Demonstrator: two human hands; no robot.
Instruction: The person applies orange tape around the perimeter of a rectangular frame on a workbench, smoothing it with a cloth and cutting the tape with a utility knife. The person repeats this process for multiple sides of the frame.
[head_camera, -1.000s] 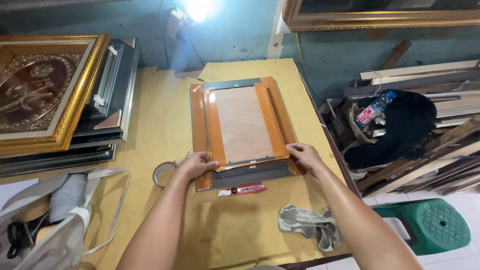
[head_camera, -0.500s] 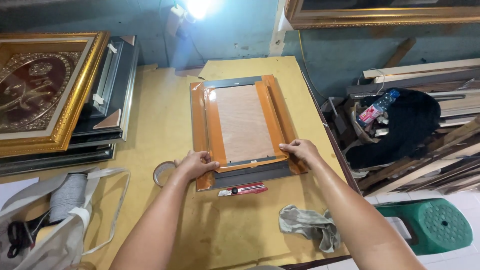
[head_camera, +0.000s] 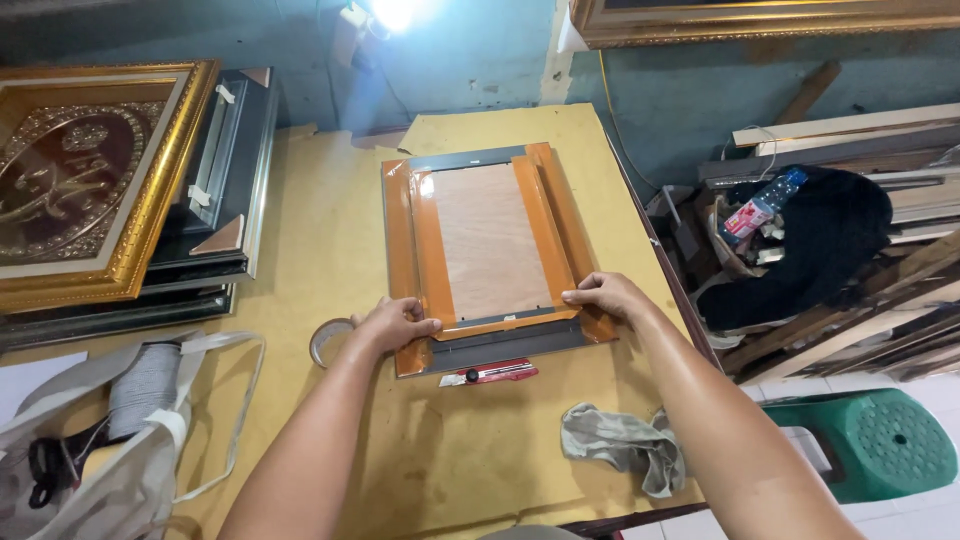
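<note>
Frame (head_camera: 490, 250) under fingers (head_camera: 425, 324) of both hands

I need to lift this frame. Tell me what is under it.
The frame lies face down on a yellowish paper-covered table, with both hands pressing its near edge. A red cutter lies just clear of it. Anything directly beneath is covered.

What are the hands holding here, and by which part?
Both hands, left and right, press on the face-down picture frame at its near taped edge; nothing is lifted.
</note>
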